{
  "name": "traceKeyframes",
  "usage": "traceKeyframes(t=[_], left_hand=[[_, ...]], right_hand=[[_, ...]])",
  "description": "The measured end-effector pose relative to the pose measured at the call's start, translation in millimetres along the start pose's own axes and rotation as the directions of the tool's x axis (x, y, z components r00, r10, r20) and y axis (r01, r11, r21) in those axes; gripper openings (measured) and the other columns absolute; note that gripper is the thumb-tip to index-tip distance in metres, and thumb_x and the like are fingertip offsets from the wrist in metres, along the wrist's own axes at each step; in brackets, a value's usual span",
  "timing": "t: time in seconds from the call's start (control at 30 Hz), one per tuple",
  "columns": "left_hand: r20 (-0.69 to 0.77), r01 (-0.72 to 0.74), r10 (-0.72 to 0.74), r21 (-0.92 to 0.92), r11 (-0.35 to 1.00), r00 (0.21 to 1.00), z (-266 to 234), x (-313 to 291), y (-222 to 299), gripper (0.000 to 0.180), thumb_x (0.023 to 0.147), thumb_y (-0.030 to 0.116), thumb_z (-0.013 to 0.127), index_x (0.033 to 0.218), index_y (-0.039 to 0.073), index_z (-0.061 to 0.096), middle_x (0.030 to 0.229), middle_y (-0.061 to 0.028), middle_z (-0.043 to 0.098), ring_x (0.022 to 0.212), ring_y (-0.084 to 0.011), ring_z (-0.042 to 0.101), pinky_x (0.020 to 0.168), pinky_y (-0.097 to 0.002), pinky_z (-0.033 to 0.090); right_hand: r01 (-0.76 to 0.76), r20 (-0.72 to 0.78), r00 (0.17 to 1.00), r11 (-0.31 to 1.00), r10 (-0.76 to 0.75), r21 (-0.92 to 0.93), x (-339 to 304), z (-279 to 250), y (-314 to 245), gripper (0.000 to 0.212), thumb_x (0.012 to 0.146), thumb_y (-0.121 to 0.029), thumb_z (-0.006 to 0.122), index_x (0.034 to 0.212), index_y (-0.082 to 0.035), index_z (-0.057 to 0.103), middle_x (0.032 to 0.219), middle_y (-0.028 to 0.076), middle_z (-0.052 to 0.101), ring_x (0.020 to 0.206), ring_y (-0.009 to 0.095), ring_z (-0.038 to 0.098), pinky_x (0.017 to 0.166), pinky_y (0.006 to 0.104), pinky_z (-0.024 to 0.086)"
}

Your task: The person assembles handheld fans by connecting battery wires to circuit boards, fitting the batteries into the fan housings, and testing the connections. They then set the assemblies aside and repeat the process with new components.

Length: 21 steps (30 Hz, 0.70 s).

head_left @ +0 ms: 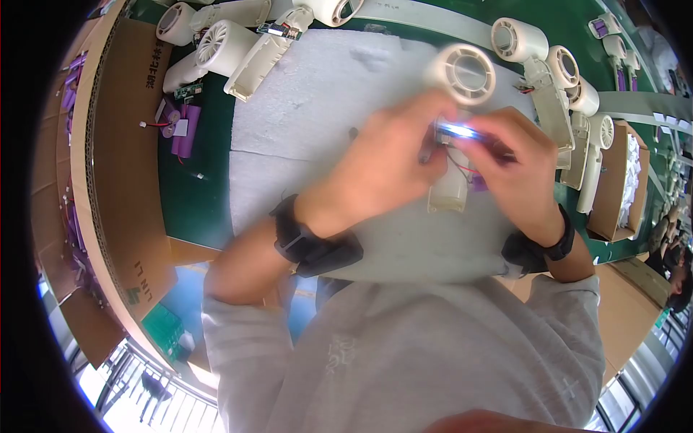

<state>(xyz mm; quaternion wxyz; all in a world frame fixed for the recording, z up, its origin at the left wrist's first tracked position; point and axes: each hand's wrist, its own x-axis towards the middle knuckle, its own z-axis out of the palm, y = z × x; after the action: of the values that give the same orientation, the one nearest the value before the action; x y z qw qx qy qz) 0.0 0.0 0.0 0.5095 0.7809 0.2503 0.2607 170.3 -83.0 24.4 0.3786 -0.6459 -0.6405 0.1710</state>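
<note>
Over the padded white sheet (pixel 303 130), both my hands are closed around a small lit circuit board (pixel 460 131), whose white-blue glow blurs its outline. My left hand (pixel 382 162) grips its left end between thumb and fingers. The fingers of my right hand (pixel 520 159) pinch the right end. Just beyond my hands lies the round fan head (pixel 465 74) of a cream handheld fan, and its open handle shell (pixel 447 196) shows below them. Thin red and dark wires (pixel 458 162) run under the board towards a purple battery (pixel 478 182), partly hidden by my right hand.
Several cream fans with open handles (pixel 253 68) lie at the back left, and more (pixel 570 137) at the right. Purple battery cells (pixel 186 133) rest on the green table (pixel 195 195). A tall cardboard wall (pixel 130 159) bounds the left; a carton of white pieces (pixel 624 180) stands right.
</note>
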Motion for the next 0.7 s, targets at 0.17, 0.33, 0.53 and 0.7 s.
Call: traceKeyframes(t=[0.17, 0.33, 0.53, 0.7], left_hand=[[0.000, 0.014, -0.014, -0.007, 1.000, 1.000, 1, -2, 1, 0.040, 0.075, -0.002, 0.069, 0.111, 0.007, 0.053, 0.085, -0.0090, 0.066, 0.072, -0.0200, 0.066, 0.068, -0.0321, 0.054], [0.054, 0.007, -0.004, -0.058, 0.998, 0.999, -7, 1, -2, 0.039, 0.078, -0.004, 0.067, 0.112, 0.007, 0.053, 0.086, -0.0092, 0.066, 0.074, -0.0192, 0.066, 0.072, -0.0311, 0.055], [0.064, 0.031, -0.012, -0.298, 0.954, 0.998, -6, 5, -9, 0.034, 0.082, -0.009, 0.063, 0.113, 0.004, 0.062, 0.092, -0.0097, 0.068, 0.080, -0.0192, 0.067, 0.077, -0.0312, 0.055], [0.139, 0.022, -0.006, -0.120, 0.993, 0.990, -15, 10, -5, 0.031, 0.084, -0.009, 0.062, 0.110, 0.006, 0.071, 0.102, -0.0110, 0.069, 0.086, -0.0213, 0.068, 0.078, -0.0307, 0.054]], right_hand=[[0.014, 0.008, 1.000, 0.999, -0.014, -0.030, -1, -2, -1, 0.016, 0.075, -0.005, 0.078, 0.089, -0.005, 0.070, 0.077, 0.005, 0.062, 0.055, 0.015, 0.059, 0.048, 0.0275, 0.045], [0.075, 0.018, 0.997, 0.993, -0.074, -0.092, 3, -1, 0, 0.016, 0.074, -0.005, 0.078, 0.087, -0.004, 0.069, 0.076, 0.005, 0.061, 0.054, 0.016, 0.058, 0.048, 0.0283, 0.044], [0.077, 0.023, 0.997, 0.994, -0.075, -0.082, 3, -4, 5, 0.015, 0.075, -0.006, 0.078, 0.087, -0.003, 0.069, 0.076, 0.005, 0.061, 0.054, 0.015, 0.057, 0.048, 0.0285, 0.044], [-0.047, 0.106, 0.993, 0.999, 0.047, -0.001, 8, -9, 16, 0.016, 0.078, -0.006, 0.077, 0.089, -0.001, 0.066, 0.078, 0.005, 0.062, 0.058, 0.013, 0.058, 0.052, 0.0270, 0.046]])
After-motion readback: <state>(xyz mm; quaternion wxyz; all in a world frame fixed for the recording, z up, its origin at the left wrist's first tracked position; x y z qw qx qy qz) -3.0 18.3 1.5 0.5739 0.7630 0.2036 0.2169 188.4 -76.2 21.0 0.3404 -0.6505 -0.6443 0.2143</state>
